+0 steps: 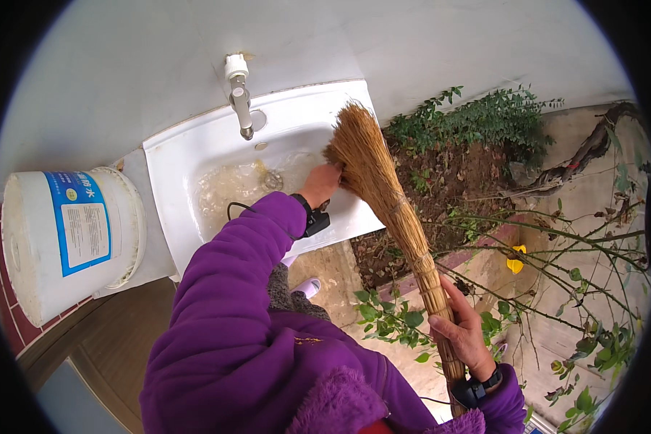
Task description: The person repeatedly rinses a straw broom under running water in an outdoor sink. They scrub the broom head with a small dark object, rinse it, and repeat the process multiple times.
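Note:
A straw hand broom (407,222) lies slantwise from the sink's right rim down to the lower right, its bristles over the basin. My right hand (464,328) is closed around the bound handle. At the bristles' left edge is my left hand (321,184), its fingers bent against the straw; whether they grip it I cannot tell. The white washbasin (168,184) holds cloudy, rippled water, with a round metal drain fitting (273,180) in it. Above the basin, a metal faucet (241,103) comes out of the wall.
A white plastic bucket (32,244) with a blue label lies on its side left of the basin. To the right are a soil bed (450,184) with leafy plants, thorny branches (564,238) and a yellow object (515,259). A slippered foot (309,287) shows below the basin.

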{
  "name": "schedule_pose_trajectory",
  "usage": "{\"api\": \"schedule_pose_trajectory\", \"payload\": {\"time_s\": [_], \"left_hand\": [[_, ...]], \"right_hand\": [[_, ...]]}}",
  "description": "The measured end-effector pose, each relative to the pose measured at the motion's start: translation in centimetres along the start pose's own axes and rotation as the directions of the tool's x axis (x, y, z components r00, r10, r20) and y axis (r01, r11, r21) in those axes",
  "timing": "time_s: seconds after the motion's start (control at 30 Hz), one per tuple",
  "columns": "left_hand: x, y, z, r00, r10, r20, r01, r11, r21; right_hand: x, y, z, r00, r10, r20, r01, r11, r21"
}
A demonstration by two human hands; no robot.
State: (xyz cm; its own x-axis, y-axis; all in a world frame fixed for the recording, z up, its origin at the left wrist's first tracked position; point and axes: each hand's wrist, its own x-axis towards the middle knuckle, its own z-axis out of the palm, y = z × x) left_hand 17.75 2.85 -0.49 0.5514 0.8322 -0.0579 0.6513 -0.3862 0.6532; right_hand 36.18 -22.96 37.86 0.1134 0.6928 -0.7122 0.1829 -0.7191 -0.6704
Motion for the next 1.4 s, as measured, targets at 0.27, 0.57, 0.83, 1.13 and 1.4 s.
{"api": "schedule_pose_trajectory", "payload": {"time_s": [0.27,0.57,0.83,1.13,1.4], "left_hand": [[-1.7,3.9,-0.1,0.934,0.272,0.23,-0.26,0.962,-0.084],[2.7,-3.0,-2.8,0.992,-0.021,-0.128,0.02,1.0,-0.004],[1.9,1.0,-1.9,0.996,0.04,-0.073,-0.041,0.999,-0.011],[-0.9,8.5,-1.8,0.944,0.198,0.263,-0.197,0.98,-0.029],[7.0,4.1,-3.0,0.979,0.045,-0.198,-0.033,0.997,0.064]], "right_hand": [[-6.1,-2.5,-1.7,0.988,0.138,-0.067,-0.142,0.989,-0.048],[5.7,-0.7,2.1,0.99,-0.142,0.005,0.14,0.969,-0.204],[0.9,2.0,-0.7,0.998,-0.038,-0.043,0.046,0.978,0.201],[-7.1,3.2,-1.2,0.954,0.148,-0.26,-0.061,0.947,0.316],[2.9,4.0,-1.9,0.978,-0.095,-0.188,0.149,0.943,0.297]]}}
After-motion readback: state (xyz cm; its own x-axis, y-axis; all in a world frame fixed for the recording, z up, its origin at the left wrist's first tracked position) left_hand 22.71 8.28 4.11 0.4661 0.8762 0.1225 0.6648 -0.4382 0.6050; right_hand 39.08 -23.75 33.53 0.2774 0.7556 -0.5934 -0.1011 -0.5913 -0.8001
